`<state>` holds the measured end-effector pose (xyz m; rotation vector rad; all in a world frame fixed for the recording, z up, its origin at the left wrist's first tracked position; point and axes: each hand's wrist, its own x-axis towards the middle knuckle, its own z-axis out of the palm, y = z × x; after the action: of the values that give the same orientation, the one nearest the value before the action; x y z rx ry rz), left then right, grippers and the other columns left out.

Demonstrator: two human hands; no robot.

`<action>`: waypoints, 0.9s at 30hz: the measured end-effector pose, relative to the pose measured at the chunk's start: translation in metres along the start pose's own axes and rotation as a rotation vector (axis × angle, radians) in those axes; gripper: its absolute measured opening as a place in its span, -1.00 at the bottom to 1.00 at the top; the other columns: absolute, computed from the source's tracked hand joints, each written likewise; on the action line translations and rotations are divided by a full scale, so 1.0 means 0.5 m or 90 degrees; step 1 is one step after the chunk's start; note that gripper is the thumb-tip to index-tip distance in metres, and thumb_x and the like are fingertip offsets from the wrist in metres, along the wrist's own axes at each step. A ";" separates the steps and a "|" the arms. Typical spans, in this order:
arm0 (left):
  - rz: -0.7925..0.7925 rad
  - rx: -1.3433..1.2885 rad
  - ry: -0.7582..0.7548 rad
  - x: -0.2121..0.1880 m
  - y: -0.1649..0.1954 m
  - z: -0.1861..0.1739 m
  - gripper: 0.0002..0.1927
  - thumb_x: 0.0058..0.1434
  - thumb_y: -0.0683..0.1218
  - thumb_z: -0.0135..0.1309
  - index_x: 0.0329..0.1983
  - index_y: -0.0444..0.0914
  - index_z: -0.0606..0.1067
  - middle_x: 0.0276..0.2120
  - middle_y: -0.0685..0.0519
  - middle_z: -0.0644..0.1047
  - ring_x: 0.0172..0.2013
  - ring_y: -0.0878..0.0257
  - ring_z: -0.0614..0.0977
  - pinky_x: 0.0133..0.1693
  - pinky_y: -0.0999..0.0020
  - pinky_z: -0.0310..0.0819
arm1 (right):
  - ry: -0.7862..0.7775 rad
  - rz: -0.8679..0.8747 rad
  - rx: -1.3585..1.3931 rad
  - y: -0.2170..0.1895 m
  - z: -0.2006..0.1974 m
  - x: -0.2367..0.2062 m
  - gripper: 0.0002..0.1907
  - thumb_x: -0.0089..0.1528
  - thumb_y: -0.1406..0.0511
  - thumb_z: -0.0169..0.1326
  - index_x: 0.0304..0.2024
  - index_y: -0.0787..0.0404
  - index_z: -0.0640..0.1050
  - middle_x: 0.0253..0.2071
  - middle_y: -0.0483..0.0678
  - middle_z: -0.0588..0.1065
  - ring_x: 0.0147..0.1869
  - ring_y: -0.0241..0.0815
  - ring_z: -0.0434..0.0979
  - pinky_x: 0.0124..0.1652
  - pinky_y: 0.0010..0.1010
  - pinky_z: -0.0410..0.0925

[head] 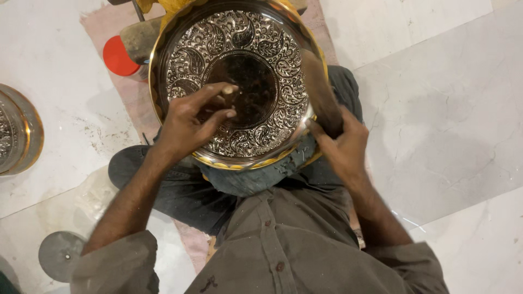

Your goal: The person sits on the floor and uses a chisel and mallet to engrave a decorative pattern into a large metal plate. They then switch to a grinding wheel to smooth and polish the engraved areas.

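Note:
A large round metal tray (256, 32) with embossed leaf patterns and a gold rim rests tilted on my lap. My left hand (190, 120) lies over its lower left face, fingers pinched on a small light-coloured piece at the edge of the smooth dark centre. My right hand (343, 144) grips the tray's lower right rim, thumb on the rim. A grey-blue cloth (261, 177) hangs under the tray's near edge.
I sit on a pale marble floor with a pinkish mat (131, 92) under my legs. A red lid (119, 56) lies beyond the tray at the left. Another patterned tray (19, 133) sits at the far left, and a grey disc (59, 255) lies at the lower left.

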<state>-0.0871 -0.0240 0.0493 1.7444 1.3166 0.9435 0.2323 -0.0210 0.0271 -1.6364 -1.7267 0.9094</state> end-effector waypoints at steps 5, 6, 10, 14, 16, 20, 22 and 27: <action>-0.088 0.019 0.075 -0.023 0.004 0.014 -0.50 0.26 -0.21 0.29 0.27 -0.17 0.48 -0.24 -0.03 0.69 -0.27 0.30 0.73 -0.26 0.40 0.65 | -0.010 -0.048 -0.079 -0.026 -0.013 0.070 -0.72 0.21 0.30 0.33 -0.14 0.33 0.56 -0.33 0.03 0.59 -0.29 -0.24 0.61 -0.26 -0.31 0.44; -0.119 0.028 0.082 -0.024 0.003 0.017 -0.50 0.26 -0.21 0.29 0.27 -0.15 0.49 -0.26 -0.02 0.70 -0.30 0.30 0.73 -0.30 0.39 0.64 | 0.009 -0.062 -0.070 -0.029 -0.016 0.079 -0.69 0.21 0.30 0.33 -0.13 0.35 0.54 -0.33 0.05 0.58 -0.27 -0.23 0.61 -0.25 -0.31 0.45; -0.066 0.055 0.178 -0.034 -0.003 0.040 -0.48 0.26 -0.18 0.32 0.27 -0.17 0.46 -0.20 -0.04 0.69 -0.19 0.27 0.75 -0.25 0.40 0.67 | 0.005 -0.124 -0.088 -0.027 -0.027 0.127 -0.61 0.19 0.31 0.36 -0.01 0.35 0.55 -0.23 0.10 0.60 -0.18 -0.17 0.63 -0.13 -0.27 0.46; -0.127 -0.009 0.193 -0.053 0.000 0.081 -0.52 0.30 -0.15 0.28 0.27 -0.14 0.47 -0.21 -0.01 0.70 -0.23 0.28 0.76 -0.25 0.40 0.70 | -0.071 -0.057 -0.081 -0.022 -0.034 0.208 -0.62 0.16 0.27 0.39 -0.08 0.33 0.57 -0.26 0.07 0.62 -0.23 -0.18 0.64 -0.16 -0.33 0.48; -0.155 -0.044 0.198 -0.061 0.008 0.111 -0.54 0.30 -0.13 0.26 0.26 -0.12 0.47 -0.23 0.01 0.70 -0.26 0.29 0.76 -0.24 0.40 0.73 | -0.093 -0.115 -0.042 -0.025 -0.034 0.253 -0.59 0.14 0.28 0.40 -0.03 0.33 0.58 -0.20 0.06 0.64 -0.18 -0.20 0.66 -0.12 -0.35 0.49; -0.207 -0.128 0.202 -0.065 0.037 0.188 -0.56 0.30 -0.11 0.23 0.25 -0.10 0.47 -0.25 0.04 0.70 -0.31 0.33 0.75 -0.28 0.42 0.75 | -0.112 -0.235 -0.095 -0.051 -0.023 0.340 -0.54 0.14 0.27 0.49 -0.02 0.37 0.60 -0.18 0.11 0.65 -0.14 -0.14 0.68 -0.09 -0.27 0.49; -0.250 -0.139 0.185 -0.060 0.050 0.220 -0.55 0.28 -0.09 0.24 0.24 -0.09 0.48 -0.30 0.05 0.70 -0.37 0.35 0.73 -0.35 0.44 0.68 | -0.107 -0.331 -0.081 -0.069 -0.010 0.373 -0.49 0.14 0.30 0.50 0.02 0.40 0.56 -0.15 0.16 0.64 -0.10 -0.08 0.68 -0.08 -0.24 0.49; -0.158 -0.088 0.199 -0.051 0.067 0.255 -0.51 0.28 -0.10 0.30 0.27 -0.12 0.49 -0.33 0.06 0.67 -0.35 0.42 0.69 -0.31 0.49 0.59 | -0.102 -0.383 -0.035 -0.093 0.020 0.401 -0.42 0.19 0.32 0.49 0.15 0.41 0.52 -0.04 0.20 0.64 0.03 -0.02 0.70 0.01 -0.21 0.50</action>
<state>0.0347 -0.0716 0.0181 1.3283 1.5819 1.1636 0.1820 0.1776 0.0505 -0.9868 -2.1918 0.7104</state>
